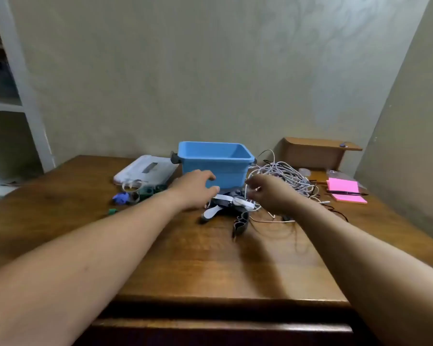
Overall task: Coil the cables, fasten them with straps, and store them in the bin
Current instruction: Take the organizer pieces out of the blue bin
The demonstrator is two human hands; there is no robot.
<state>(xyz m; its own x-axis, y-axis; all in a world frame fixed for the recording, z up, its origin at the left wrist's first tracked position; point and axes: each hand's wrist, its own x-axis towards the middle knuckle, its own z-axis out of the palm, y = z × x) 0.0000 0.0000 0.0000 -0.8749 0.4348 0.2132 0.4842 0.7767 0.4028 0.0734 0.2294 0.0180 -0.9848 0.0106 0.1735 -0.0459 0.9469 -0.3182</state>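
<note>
Left fingers [207, 177] and right fingers [252, 183] over straps [223, 197], beside bin [210, 156].

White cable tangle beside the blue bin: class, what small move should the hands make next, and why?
Probably the right hand should draw one cable free of the white cable tangle to start a coil. The cables lie loose and uncoiled right of the blue bin, that hand is at their edge, and the straps lie by the left hand.
</note>
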